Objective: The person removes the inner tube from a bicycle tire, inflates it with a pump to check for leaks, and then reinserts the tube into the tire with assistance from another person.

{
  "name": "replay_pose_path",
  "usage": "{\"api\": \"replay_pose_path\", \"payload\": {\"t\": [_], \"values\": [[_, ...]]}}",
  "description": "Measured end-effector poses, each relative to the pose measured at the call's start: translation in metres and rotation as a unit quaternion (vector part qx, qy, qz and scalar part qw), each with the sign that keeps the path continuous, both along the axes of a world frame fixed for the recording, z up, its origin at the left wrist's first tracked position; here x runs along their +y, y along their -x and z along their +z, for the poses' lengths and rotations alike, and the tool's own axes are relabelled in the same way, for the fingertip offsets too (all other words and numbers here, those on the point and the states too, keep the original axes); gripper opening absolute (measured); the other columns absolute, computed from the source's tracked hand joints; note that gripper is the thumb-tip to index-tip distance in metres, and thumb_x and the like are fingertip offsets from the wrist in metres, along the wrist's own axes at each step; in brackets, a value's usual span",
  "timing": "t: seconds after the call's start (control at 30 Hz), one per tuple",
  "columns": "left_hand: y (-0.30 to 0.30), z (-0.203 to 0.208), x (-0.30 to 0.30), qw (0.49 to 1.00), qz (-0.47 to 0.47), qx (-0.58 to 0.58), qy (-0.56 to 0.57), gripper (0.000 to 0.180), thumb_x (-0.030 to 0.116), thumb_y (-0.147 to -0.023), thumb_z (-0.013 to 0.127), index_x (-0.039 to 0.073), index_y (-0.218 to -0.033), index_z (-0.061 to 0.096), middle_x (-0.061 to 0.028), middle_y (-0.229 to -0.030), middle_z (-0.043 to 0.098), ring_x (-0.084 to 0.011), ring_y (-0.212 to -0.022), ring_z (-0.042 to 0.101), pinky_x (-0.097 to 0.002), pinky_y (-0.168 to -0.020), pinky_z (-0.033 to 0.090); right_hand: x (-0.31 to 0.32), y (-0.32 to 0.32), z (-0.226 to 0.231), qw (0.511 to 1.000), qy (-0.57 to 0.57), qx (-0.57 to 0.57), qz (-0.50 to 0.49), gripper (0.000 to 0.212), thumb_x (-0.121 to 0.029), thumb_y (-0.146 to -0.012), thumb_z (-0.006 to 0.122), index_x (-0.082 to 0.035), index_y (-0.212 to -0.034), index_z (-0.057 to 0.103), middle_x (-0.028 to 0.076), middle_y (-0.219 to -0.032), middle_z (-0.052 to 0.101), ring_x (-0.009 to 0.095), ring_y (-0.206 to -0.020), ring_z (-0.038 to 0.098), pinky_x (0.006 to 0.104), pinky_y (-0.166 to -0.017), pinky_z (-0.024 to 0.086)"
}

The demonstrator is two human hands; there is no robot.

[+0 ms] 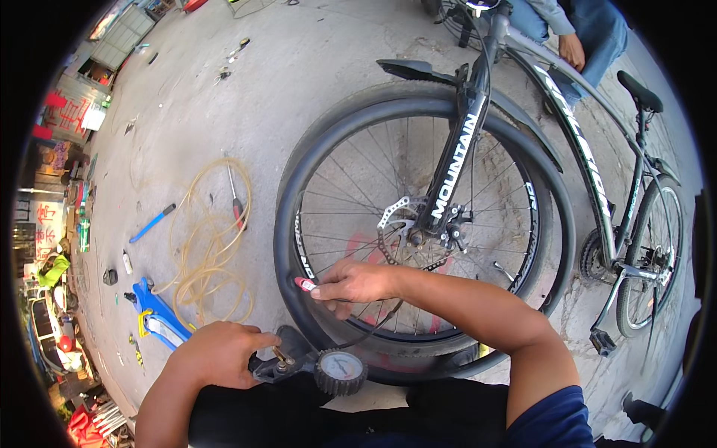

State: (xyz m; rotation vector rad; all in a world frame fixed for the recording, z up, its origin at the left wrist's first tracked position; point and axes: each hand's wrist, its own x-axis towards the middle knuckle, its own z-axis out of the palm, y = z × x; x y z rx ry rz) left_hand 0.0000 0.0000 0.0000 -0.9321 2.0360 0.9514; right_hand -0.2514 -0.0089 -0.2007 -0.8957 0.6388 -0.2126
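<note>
My left hand (222, 355) is closed round the grip of a black tyre inflator gun. Its round pressure gauge (341, 371) has a black ribbed cover. A thin black hose (377, 325) curves from the inflator toward my right forearm and passes out of sight behind it. Between the fingers of my right hand (355, 282) is a small red-and-white piece (305, 284), held at the left side of the bicycle's front wheel; its kind is unclear. A thick black inner tube (283, 235) rings the rim there.
The bicycle (556, 97) stands to the right, with a seated person's hand (572, 52) beyond it. On the concrete at left lie a coiled yellowish hose (200, 257), a blue-handled tool (153, 223), a screwdriver (237, 207) and a blue plastic object (158, 312).
</note>
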Motion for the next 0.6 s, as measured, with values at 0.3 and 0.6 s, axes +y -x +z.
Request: {"api": "replay_pose_path", "payload": {"t": [0.3,0.6], "values": [[-0.002,-0.004,-0.008,0.999,-0.011,0.04,0.022,0.061,0.023,-0.065,0.084,0.014,-0.124,0.07,-0.0161,-0.097,0.074,-0.0412,-0.088,0.071,-0.0489,-0.076,0.057,-0.053,-0.046,-0.002,0.99,0.094,-0.045,-0.098,0.049,-0.037,-0.103,0.069,0.012,-0.103,0.07,0.012,-0.085,0.067,0.022,-0.069,0.07,0.0366,-0.062,0.061],[0.003,-0.006,-0.003,1.0,0.023,-0.005,0.013,0.051,0.021,-0.065,0.082,0.012,-0.114,0.072,-0.016,-0.082,0.072,-0.0382,-0.077,0.071,-0.046,-0.071,0.055,-0.061,-0.053,-0.039,0.992,0.078,0.008,-0.099,0.048,-0.037,-0.105,0.064,0.01,-0.097,0.069,0.012,-0.083,0.068,0.025,-0.07,0.074,0.0373,-0.064,0.063]]}}
